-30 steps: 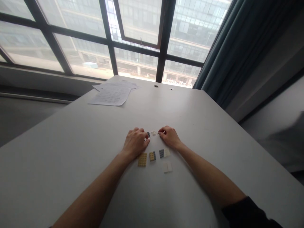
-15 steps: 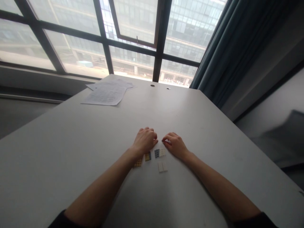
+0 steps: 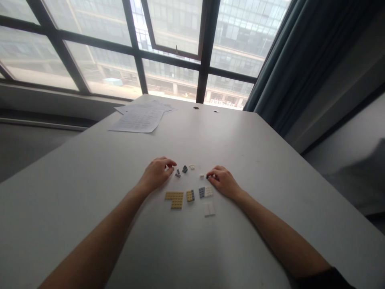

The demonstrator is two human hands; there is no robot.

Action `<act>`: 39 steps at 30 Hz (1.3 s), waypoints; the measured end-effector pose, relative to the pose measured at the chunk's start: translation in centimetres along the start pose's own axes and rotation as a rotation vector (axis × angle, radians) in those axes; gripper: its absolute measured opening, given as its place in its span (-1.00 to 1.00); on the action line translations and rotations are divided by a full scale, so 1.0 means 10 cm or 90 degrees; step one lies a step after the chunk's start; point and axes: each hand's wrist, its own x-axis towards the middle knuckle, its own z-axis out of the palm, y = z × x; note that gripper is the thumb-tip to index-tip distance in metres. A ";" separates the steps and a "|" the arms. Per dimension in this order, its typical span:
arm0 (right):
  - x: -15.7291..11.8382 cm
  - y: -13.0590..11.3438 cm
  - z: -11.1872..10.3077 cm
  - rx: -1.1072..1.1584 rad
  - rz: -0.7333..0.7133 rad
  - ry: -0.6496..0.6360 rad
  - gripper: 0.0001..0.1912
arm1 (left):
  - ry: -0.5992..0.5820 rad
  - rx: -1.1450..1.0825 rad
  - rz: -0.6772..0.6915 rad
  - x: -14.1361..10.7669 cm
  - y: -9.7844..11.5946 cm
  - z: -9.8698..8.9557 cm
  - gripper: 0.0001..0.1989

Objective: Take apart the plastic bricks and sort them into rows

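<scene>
My left hand (image 3: pixel 158 172) rests at the left of several small building bricks, thumb and index finger apart and nothing between them. Closest to its fingertips lie small grey pieces (image 3: pixel 178 173). Beyond them are a dark grey brick (image 3: pixel 185 169) and a white piece (image 3: pixel 192 166). My right hand (image 3: pixel 223 180) pinches a small dark brick (image 3: pixel 207 176) at the tabletop, with a small white brick (image 3: pixel 201 176) just left of it. Nearer me lie yellow studded plates (image 3: pixel 177 196), a yellow-and-grey group (image 3: pixel 190 195), a grey-and-white group (image 3: pixel 205 192) and white smooth tiles (image 3: pixel 209 209).
Printed paper sheets (image 3: pixel 138 118) lie at the far left of the white table (image 3: pixel 240 148). Two small round holes sit near its back edge. Windows (image 3: pixel 171 76) stand behind the table, and a dark curtain (image 3: pixel 279 60) hangs at the right.
My left hand has moved left, uncovering the yellow plates and the small grey, dark and white pieces. My right hand stays nearly in place. The view has shifted slightly.
</scene>
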 end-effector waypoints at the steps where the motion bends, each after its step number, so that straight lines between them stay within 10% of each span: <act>1: 0.01 -0.01 0.00 -0.004 0.001 0.001 -0.87 | -0.002 -0.007 -0.008 -0.02 -0.03 0.01 -0.73; 17: 0.00 -0.12 -0.06 -0.026 -0.020 0.067 -0.87 | -0.033 0.153 -0.116 0.26 0.39 0.16 -0.65; 24: 0.17 -0.41 0.00 0.001 -0.082 -0.074 -0.85 | -0.063 0.215 -0.188 0.36 0.49 0.20 -0.71; 39: 0.18 -0.16 -0.01 -0.246 -0.064 -0.048 -0.85 | -0.133 0.248 0.028 0.36 0.57 0.17 -0.77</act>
